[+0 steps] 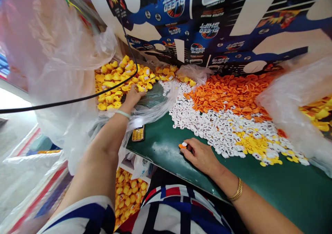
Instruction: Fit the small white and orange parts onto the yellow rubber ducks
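- Two hands work over a green bench [285, 189]: the right hand [199, 156] is closed, pinching a small orange-and-white piece [183, 145] at its fingertips, just above the bench.
- The left hand [132, 97] is open, its fingers at the edge of a heap of yellow rubber ducks [116, 78], resting on dark plastic.
- Just beyond the right hand lies a spread of white pieces [220, 130], with orange bits [230, 94] farther out and yellow bits [251, 144] among them.
- Between the hands sits a gold phone [138, 133].
- Below the left forearm, more ducks [128, 196] are packed together — their container is hidden.
- Past the hands stands a printed carton [207, 23]; clear plastic bags [64, 89] billow on either side.
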The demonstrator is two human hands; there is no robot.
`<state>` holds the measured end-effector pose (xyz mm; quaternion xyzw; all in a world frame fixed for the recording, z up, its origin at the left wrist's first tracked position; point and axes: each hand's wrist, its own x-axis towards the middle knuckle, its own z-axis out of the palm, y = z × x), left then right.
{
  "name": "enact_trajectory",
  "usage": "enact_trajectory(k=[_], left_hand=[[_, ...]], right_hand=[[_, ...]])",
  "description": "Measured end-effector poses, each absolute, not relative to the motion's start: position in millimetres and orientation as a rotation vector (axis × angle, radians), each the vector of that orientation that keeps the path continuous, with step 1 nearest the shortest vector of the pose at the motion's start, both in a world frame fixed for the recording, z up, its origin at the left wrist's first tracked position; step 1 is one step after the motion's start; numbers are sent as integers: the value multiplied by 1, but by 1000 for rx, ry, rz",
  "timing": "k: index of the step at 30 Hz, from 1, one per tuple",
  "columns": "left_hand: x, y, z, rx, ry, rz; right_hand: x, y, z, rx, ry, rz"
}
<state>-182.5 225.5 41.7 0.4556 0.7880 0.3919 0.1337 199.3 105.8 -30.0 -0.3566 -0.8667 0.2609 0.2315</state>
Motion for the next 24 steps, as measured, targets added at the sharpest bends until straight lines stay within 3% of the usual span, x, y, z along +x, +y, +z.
enact_trajectory(k=[4, 10, 15, 24], left_hand=[[-136, 190, 49, 1099, 1525, 1615], [-35, 96, 40, 820, 889, 1392], [28, 58, 18, 528, 906, 1236], [66, 53, -3, 792, 1031, 1118]], right_hand=[[198, 106, -28, -981, -2270, 868], [210, 106, -12, -998, -1816, 1129], [243, 99, 24, -863, -2078, 690], [272, 80, 54, -915, -2647, -67]])
